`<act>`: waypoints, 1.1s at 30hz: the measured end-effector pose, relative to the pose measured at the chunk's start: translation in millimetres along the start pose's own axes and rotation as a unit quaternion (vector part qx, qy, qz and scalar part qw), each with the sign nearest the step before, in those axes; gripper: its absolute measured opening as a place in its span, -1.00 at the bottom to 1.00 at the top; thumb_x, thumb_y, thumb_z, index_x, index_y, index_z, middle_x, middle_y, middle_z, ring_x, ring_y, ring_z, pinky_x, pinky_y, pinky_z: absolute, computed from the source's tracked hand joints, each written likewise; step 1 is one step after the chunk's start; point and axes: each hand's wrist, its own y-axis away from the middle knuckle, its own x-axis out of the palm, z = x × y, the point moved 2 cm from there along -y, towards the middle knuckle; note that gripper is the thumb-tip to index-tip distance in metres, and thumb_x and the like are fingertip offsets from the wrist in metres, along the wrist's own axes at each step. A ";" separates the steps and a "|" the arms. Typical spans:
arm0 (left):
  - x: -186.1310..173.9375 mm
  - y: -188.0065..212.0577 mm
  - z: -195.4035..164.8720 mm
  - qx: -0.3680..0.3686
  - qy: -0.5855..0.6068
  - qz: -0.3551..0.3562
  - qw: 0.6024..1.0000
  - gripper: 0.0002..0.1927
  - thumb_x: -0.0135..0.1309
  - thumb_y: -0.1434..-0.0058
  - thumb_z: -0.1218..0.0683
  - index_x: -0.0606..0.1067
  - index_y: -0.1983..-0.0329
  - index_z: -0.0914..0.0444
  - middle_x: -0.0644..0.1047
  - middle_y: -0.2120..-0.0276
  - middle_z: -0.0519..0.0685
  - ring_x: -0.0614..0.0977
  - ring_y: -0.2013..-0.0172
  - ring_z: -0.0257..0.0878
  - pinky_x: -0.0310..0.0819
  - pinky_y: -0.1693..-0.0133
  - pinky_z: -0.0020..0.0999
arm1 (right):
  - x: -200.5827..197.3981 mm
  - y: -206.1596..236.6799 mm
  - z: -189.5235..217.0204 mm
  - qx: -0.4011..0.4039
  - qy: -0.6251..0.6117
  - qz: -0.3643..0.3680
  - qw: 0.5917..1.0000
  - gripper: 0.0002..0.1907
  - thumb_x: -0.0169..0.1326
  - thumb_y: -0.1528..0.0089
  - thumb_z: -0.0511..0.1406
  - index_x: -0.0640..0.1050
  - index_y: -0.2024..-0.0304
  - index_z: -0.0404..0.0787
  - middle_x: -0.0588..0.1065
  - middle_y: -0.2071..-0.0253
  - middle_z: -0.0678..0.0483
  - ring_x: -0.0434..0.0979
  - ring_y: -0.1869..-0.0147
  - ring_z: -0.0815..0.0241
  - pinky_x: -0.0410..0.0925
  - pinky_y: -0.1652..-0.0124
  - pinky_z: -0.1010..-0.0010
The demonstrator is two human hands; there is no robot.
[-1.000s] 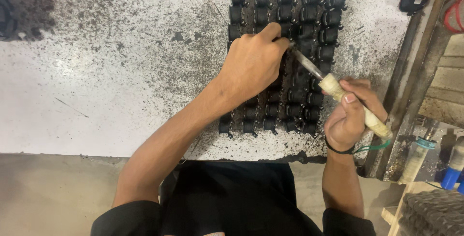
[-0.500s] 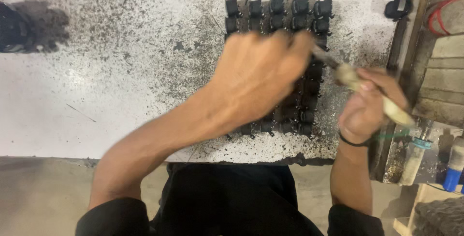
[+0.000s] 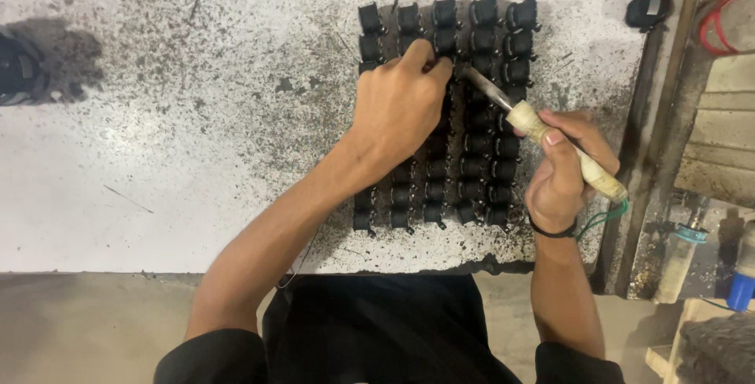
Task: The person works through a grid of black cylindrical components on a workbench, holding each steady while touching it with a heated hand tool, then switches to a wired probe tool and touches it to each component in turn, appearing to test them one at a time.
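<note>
Fingers of the left hand pinch one black part at 12 o'clock of the grid, right hand gripping the soldering iron; progress unclear.

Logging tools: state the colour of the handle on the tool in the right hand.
Pale cream handle, worn and smudged; head view.

bare tabletop left lies open (black parts crowd the middle).

I'm at a white, soot-speckled worktable; rows of small black moulded plastic parts lie centre-right, one stray black part upper right, a dark lump far left.
</note>
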 end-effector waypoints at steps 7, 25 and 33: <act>-4.9 -20.4 -1.5 0.017 0.033 0.012 0.999 -0.87 0.10 -0.08 0.25 0.61 0.32 0.34 0.50 0.31 0.18 0.66 0.46 0.10 0.56 0.48 -0.06 | -3.9 -3.5 -2.6 -0.011 -0.015 -0.007 1.000 -0.82 0.00 -0.36 -0.44 0.52 0.02 -0.45 0.50 0.08 -0.17 0.50 0.05 0.05 0.54 0.11 0.21; 1.6 -19.9 -4.6 0.013 0.087 0.012 0.996 -0.85 0.09 -0.03 0.30 0.62 0.34 0.37 0.49 0.31 0.19 0.66 0.48 0.09 0.58 0.48 -0.08 | -11.7 -7.8 -8.9 0.020 -0.068 -0.033 0.997 -0.80 0.01 -0.38 -0.43 0.56 0.04 -0.47 0.51 0.11 -0.16 0.54 0.09 0.01 0.55 0.12 0.17; -4.0 -16.2 4.1 0.008 0.069 0.002 0.998 -0.90 0.10 -0.08 0.29 0.62 0.38 0.34 0.53 0.35 0.10 0.65 0.50 0.10 0.56 0.47 -0.05 | -9.6 -7.1 -9.0 -0.003 -0.035 -0.014 0.999 -0.79 -0.02 -0.38 -0.44 0.56 0.04 -0.48 0.51 0.13 -0.17 0.52 0.12 0.05 0.54 0.13 0.20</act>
